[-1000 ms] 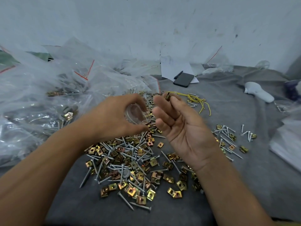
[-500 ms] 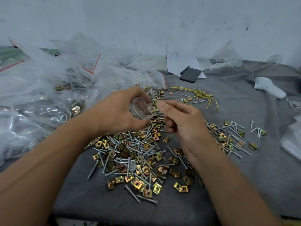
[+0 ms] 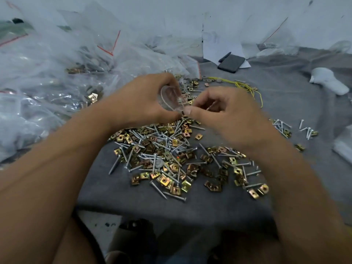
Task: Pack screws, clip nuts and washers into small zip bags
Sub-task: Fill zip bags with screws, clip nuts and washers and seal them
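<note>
Overall: grey cloth counter [image 3: 285, 103] against a white wall. Heaped clear bags [image 3: 47, 73] along its left edge; loose screws and clip nuts [image 3: 167, 159] mid-counter. Left hand [image 3: 144, 100] grips small zip bag [image 3: 171, 98], mouth facing right. Right hand [image 3: 224, 115] pinches its opening.

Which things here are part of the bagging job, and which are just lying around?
Job: small zip bag in left hand; right hand; screws and clip nuts; filled bags.
Lying about: phone; yellow wire; white object; paper.
</note>
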The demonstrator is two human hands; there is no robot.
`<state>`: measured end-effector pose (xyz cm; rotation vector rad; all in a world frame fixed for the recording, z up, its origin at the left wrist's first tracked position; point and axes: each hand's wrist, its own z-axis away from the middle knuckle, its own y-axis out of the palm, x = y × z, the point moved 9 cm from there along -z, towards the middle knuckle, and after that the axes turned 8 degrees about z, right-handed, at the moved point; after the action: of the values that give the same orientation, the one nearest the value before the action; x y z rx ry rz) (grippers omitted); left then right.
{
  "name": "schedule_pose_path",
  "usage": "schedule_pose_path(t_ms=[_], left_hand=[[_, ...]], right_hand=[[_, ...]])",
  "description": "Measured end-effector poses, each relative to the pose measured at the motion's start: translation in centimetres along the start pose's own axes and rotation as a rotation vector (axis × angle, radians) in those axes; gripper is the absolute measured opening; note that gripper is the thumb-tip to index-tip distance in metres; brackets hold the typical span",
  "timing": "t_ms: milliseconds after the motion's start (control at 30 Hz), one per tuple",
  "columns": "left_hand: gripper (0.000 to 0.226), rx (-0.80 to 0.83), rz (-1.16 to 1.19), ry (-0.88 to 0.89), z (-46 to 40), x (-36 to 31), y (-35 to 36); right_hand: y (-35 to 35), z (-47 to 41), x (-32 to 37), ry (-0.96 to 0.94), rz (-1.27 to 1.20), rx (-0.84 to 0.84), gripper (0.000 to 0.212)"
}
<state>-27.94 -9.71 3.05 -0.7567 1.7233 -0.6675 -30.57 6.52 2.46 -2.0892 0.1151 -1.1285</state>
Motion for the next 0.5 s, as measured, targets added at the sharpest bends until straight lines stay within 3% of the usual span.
schedule_pose_path(t_ms=[67, 167, 367, 500], left_hand=[[0.045, -0.007, -0.004, 0.002, 0.1, -0.4, 0.2], [0.042, -0.008, -0.014, 0.023, 0.4, -1.1, 0.4], [0.044, -0.06, 0.013, 0.036, 1.7, -1.2, -0.9], [0.043, -0.1, 0.028, 0.048, 2.0, -1.1, -1.9]], right_hand=[[0.7, 1.7, 0.6, -0.036, 0.073, 0.22, 0.008], [3.0, 3.7, 0.6, -0.004, 0.151, 0.441, 0.018], [3.8, 3.6, -0.2, 0.008, 0.304, 0.427, 0.013], [3.2, 3.8, -0.2, -0.012, 0.223, 0.389, 0.01]])
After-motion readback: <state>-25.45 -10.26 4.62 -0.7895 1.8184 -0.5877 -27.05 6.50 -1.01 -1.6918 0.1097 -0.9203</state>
